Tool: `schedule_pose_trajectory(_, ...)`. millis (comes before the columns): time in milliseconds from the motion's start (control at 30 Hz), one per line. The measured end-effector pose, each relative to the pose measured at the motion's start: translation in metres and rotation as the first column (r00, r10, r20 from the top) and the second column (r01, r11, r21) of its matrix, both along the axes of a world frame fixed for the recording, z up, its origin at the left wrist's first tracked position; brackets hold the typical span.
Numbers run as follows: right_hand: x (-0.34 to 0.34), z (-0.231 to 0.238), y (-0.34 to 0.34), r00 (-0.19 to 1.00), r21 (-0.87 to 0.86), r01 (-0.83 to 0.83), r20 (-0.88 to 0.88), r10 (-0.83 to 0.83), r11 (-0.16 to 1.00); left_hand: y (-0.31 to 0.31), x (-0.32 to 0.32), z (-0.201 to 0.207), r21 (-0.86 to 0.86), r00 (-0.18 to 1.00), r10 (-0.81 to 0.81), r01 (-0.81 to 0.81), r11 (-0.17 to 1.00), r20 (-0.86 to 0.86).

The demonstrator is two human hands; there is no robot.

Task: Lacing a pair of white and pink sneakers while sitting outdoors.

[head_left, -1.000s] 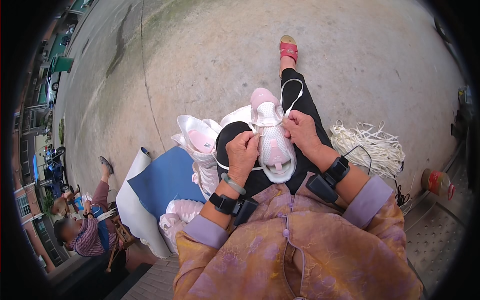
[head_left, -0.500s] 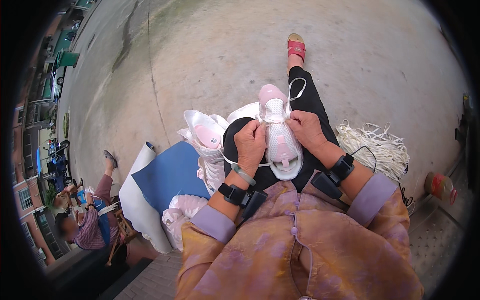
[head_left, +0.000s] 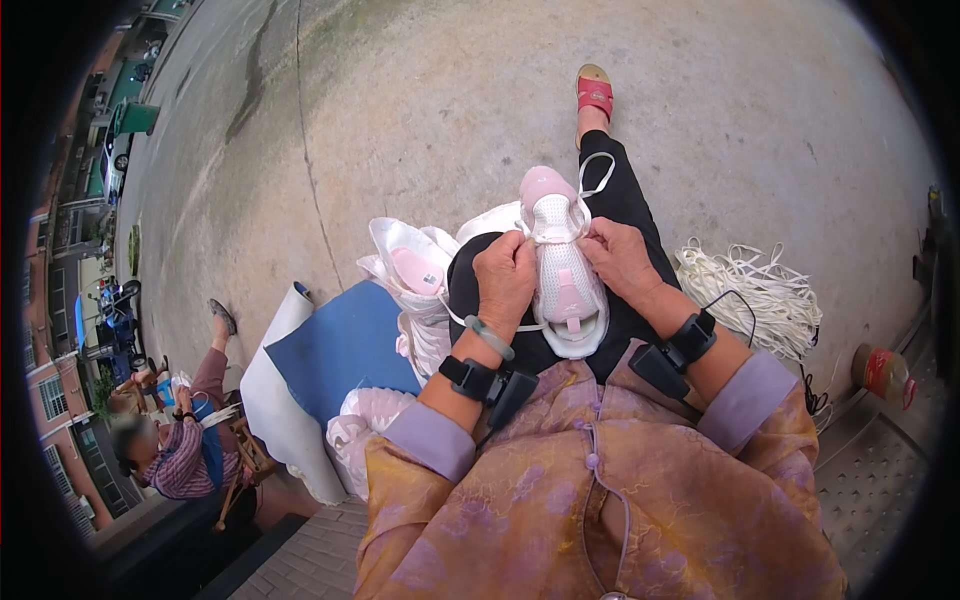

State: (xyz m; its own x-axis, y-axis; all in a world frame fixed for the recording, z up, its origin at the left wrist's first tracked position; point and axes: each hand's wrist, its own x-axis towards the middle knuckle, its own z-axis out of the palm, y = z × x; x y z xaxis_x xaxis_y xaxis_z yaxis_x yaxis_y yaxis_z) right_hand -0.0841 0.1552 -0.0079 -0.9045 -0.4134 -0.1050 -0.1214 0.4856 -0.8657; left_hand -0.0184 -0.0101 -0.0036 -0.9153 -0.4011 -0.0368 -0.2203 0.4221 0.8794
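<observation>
A pink and white sneaker point(head_left: 568, 268) lies across my lap, its toe pointing away from me. A flat white shoelace point(head_left: 606, 172) runs across it near the lowest eyelets, with one loose end curling up on the right and another trailing to the left. My left hand point(head_left: 503, 268) pinches the lace at the shoe's left edge. On the opposite edge, the fingers of my right hand point(head_left: 618, 255) are closed on the lace too. The exact grip of the fingertips is partly hidden.
More pink and white shoes point(head_left: 412, 262) are piled to my left, beside a blue sheet point(head_left: 340, 340) and a white roll point(head_left: 285, 420). On my right lie a heap of white laces point(head_left: 750, 300) and a plastic bottle point(head_left: 882, 374). Another person point(head_left: 190, 445) sits far left.
Both hands stay at the shoe's edges with the lace. My left hand has turned slightly and my right has shifted a little. The shoe has hardly moved.
</observation>
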Motion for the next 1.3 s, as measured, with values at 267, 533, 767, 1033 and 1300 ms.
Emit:
schedule_pose_trajectory(267,-0.005,-0.001,0.000,0.977,-0.050,0.059,0.210,-0.047,0.997,-0.007,-0.015,0.011,-0.198,0.984,-0.170,0.177,0.964,0.056)
schedule_pose_trajectory(533,-0.001,0.001,-0.005,0.994,0.081,0.002,-0.113,0.007,0.997,-0.001,-0.003,0.015,-0.217,1.000,0.019,-0.014,0.976,0.022)
schedule_pose_trajectory(767,-0.003,0.023,0.005,0.991,0.105,-0.131,0.046,0.127,0.986,-0.003,0.011,0.024,-0.335,0.973,-0.222,0.188,0.923,-0.064)
schedule_pose_trajectory(1033,-0.004,0.013,0.007,0.950,0.150,-0.249,-0.156,0.272,0.957,0.004,0.014,0.027,-0.419,0.960,-0.281,0.253,0.872,-0.007)
schedule_pose_trajectory(1300,-0.016,0.024,0.009,0.900,0.310,-0.415,0.000,0.436,0.855,0.014,0.010,0.016,-0.582,0.968,-0.206,0.252,0.773,0.145)
